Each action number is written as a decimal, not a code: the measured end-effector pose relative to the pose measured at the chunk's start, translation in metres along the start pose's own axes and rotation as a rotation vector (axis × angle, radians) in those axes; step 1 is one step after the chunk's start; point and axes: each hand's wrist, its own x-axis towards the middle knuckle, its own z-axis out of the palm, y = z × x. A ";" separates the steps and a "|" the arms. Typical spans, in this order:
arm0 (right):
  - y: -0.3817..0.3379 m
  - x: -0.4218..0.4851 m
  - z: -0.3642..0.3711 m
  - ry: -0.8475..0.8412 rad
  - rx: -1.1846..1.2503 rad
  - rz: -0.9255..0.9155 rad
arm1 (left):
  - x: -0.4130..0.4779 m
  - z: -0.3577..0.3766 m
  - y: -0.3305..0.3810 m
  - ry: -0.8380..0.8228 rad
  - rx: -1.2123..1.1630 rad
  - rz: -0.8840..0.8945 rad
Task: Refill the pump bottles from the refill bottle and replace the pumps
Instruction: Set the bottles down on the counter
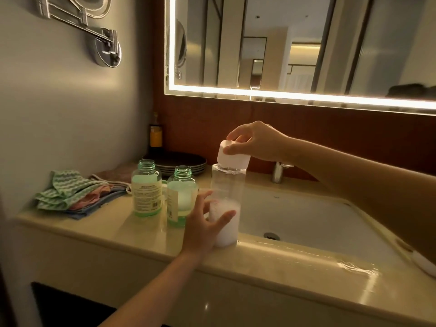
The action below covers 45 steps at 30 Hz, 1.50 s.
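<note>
Right hand (257, 140): pinches cap (233, 154) on refill bottle (226, 185).
Left hand (203, 230): grips its base.
Pump bottles (146, 192) (181, 197): open-necked, at its 9 o'clock.

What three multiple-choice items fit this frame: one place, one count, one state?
1. Where does the refill bottle stand?
A. on the counter beside the sink
B. in the sink
C. held in the air

2. How many green pump bottles stand with open necks?
A. one
B. two
C. three

3. What is the right grip doing?
A. idle, holding nothing
B. pressing flat on the counter
C. gripping the white cap

Key:
1 A, its base sits on the counter edge.
2 B, two bare threaded necks show.
3 C, fingers curl round the cap atop the refill bottle.
</note>
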 end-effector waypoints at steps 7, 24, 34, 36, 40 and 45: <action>-0.004 0.006 0.000 -0.037 -0.027 -0.006 | -0.002 0.001 0.001 0.000 0.019 -0.009; -0.006 0.009 -0.007 -0.232 -0.123 0.003 | -0.004 0.000 0.007 0.001 0.018 -0.005; -0.002 0.016 -0.020 -0.329 -0.033 0.006 | -0.004 -0.002 0.007 -0.010 0.015 0.009; 0.000 0.017 -0.015 -0.336 -0.035 -0.003 | -0.004 -0.002 0.006 -0.015 0.010 0.003; -0.002 0.020 -0.009 -0.318 -0.045 -0.004 | -0.004 -0.003 0.005 -0.025 -0.010 0.000; -0.005 0.018 -0.007 -0.254 -0.174 -0.038 | -0.003 -0.002 0.007 -0.019 -0.011 -0.007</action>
